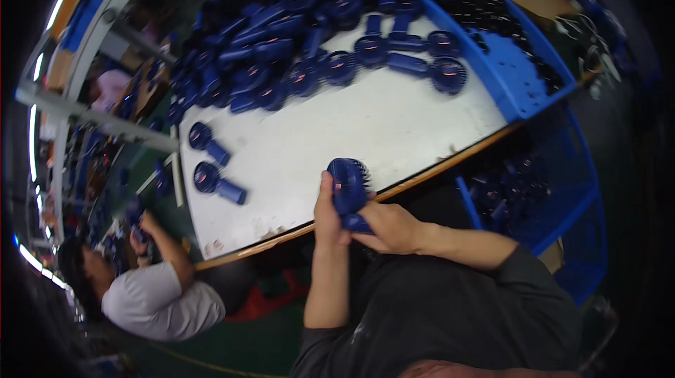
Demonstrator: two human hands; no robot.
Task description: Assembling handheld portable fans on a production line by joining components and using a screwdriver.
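Observation:
A dark blue handheld fan (348, 184) is held in front of me, just over the near edge of the white table (337, 128). Its round, caged head points up and away, with the handle low between my palms. My left hand (327, 218) is closed along the left side of the fan, thumb lying up against the head. From the right, my right hand (394, 227) grips around the handle end; some of its fingertips are hidden. To the left on the tabletop lie two more fans, one farther (208, 142) and one nearer (219, 182).
Piled blue fans (260, 47) cover the far side of the table. At the right stands a blue bin (496, 68) of small black parts. Below the table edge, another blue crate (562, 199) holds dark parts. A co-worker (158, 297) sits at lower left; a metal frame (91, 111) rises behind.

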